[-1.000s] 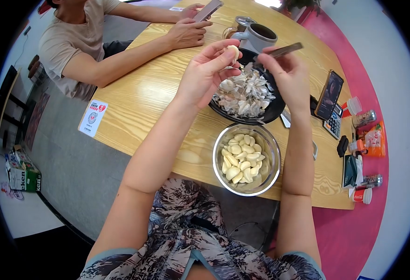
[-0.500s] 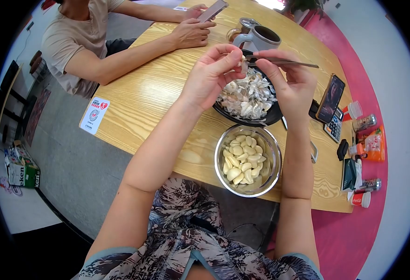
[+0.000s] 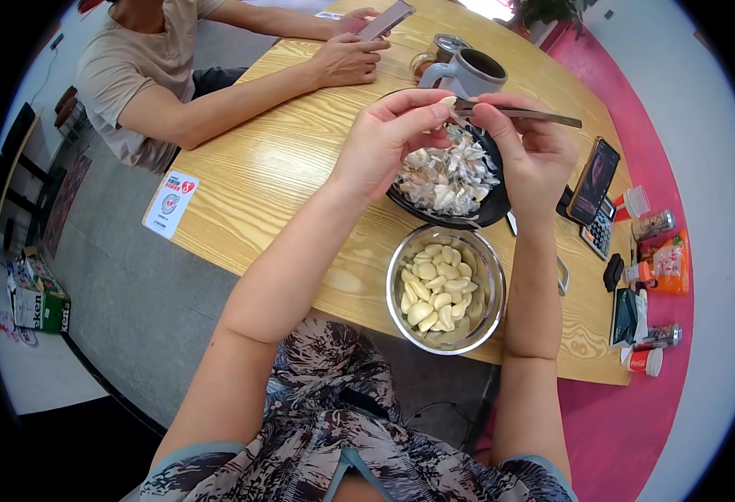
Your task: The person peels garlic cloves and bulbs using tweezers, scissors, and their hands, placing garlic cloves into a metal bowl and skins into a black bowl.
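Note:
My left hand [image 3: 393,138] pinches a pale garlic clove [image 3: 449,101] between thumb and fingertips. My right hand [image 3: 530,142] is closed around slim metal tweezers [image 3: 543,115], their tips close against the clove. Both hands are over a black plate [image 3: 493,205] heaped with papery garlic skins [image 3: 447,180]. Nearer to me, a shiny metal bowl [image 3: 495,314] holds many peeled garlic cloves [image 3: 438,289].
A grey mug [image 3: 472,75] and a glass jar [image 3: 449,43] stand beyond the plate. On the right are a propped phone [image 3: 595,180], a calculator [image 3: 597,237], jars and paper cups [image 3: 643,361]. Another person [image 3: 146,92] sits at the left, holding a phone [image 3: 387,20].
Both hands have shifted slightly right and down. The pale clove shows more plainly at my left fingertips, and the tweezers are angled a little differently.

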A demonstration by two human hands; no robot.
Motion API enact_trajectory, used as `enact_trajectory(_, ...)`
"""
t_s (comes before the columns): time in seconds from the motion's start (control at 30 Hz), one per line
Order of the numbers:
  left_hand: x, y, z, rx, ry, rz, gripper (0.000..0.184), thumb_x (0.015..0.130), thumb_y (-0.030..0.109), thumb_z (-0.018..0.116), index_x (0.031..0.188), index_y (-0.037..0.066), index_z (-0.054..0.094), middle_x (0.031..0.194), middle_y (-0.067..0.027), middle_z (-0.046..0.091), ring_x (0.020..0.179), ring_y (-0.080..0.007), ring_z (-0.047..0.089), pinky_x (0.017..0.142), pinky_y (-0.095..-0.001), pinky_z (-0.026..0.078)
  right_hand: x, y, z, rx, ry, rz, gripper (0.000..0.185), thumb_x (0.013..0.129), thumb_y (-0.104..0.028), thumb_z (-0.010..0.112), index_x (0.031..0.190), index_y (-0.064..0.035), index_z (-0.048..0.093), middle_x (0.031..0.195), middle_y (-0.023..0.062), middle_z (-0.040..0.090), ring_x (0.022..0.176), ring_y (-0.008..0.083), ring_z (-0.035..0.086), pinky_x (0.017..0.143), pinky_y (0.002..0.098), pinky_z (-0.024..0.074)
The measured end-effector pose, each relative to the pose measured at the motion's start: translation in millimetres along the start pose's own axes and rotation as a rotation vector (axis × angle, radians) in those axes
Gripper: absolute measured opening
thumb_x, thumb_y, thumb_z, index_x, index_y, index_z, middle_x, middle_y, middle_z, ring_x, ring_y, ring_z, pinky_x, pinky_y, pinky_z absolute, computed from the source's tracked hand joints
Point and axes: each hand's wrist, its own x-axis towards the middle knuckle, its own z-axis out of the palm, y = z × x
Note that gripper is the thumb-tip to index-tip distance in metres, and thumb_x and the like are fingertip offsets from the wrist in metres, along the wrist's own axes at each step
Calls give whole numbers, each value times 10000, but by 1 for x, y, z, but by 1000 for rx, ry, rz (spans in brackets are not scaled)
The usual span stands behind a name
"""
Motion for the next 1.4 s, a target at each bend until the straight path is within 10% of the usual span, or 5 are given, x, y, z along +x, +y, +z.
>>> enact_trajectory(1.4, 1, -1, 0, 163, 150, 13, 305, 897, 124, 626, 1169, -13, 613, 997, -78, 668, 838, -115, 632, 780, -240, 530, 8, -12, -14, 104, 23, 321, 132, 832, -54, 692, 930, 32, 673, 811, 86, 683, 697, 130, 651, 642, 226, 514)
